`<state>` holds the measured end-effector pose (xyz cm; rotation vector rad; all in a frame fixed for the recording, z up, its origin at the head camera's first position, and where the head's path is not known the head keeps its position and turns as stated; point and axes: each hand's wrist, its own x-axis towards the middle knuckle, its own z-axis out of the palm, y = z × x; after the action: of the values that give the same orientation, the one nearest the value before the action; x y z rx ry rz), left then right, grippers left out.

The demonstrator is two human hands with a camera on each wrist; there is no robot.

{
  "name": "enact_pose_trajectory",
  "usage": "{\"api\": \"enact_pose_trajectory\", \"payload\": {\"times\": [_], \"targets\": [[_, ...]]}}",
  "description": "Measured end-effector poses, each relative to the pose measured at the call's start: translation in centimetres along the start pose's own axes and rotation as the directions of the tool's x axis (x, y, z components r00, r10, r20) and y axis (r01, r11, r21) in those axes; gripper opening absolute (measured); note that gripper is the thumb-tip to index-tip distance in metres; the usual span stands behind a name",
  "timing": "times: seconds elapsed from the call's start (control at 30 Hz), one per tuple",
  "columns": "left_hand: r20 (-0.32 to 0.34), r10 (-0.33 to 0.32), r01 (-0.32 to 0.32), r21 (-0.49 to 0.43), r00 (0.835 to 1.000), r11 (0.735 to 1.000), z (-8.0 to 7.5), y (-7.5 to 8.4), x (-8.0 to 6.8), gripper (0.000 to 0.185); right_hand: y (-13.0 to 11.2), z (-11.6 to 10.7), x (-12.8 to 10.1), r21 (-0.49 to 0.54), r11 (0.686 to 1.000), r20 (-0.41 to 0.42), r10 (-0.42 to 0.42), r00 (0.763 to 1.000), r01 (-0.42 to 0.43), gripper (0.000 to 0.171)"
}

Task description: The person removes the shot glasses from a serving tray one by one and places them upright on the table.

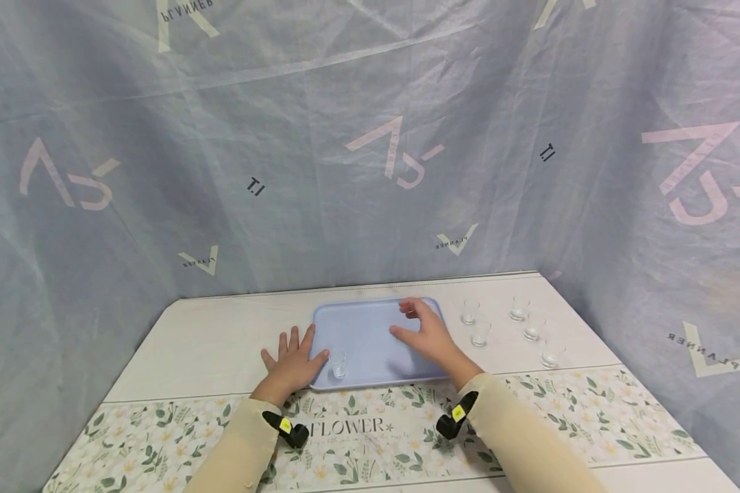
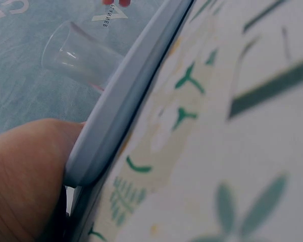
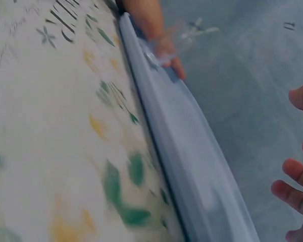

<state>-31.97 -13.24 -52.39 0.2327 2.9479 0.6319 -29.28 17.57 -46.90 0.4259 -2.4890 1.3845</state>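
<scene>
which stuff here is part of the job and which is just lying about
In the job: blue tray, small glass on it, left hand at its edge, right hand above it.
Lying about: five glasses to the right, floral runner.

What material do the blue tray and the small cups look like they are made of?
The tray looks like matte plastic: even pale blue, a smooth rounded rim, no shine. The small cup on it and the five cups on the table are clear and colourless, so glass or hard clear plastic; the pictures cannot settle which. The left hand lies flat at the tray's edge.
</scene>
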Motion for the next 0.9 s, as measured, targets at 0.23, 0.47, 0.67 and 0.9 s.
{"api": "enact_pose_trajectory", "payload": {"times": [0.23, 0.47, 0.67, 0.9], "targets": [[-0.012, 0.005, -0.006, -0.006, 1.0, 1.0, -0.6, 0.6, -0.7, 0.082, -0.6, 3.3, -0.1, 0.074, 0.997, 0.116, 0.023, 0.993, -0.031, 0.058], [-0.018, 0.008, -0.008, -0.004, 1.0, 1.0, -0.9, 0.8, -0.9, 0.082, -1.8, 5.8, -0.6, 0.086, 0.996, 0.207, -0.022, 0.978, 0.004, 0.059], [-0.004, -0.018, 0.018, 0.028, 1.0, 0.999, -0.5, -0.1, -0.4, 0.087, -2.6, 7.4, -0.8, 0.113, 0.993, 0.275, -0.052, 0.96, 0.022, 0.06], [-0.008, -0.03, 0.031, 0.041, 1.0, 0.999, 0.2, -1.1, 0.2, 0.093, -2.8, 8.9, -1.0, 0.096, 0.995, 0.3, -0.064, 0.952, 0.037, 0.058]]}}
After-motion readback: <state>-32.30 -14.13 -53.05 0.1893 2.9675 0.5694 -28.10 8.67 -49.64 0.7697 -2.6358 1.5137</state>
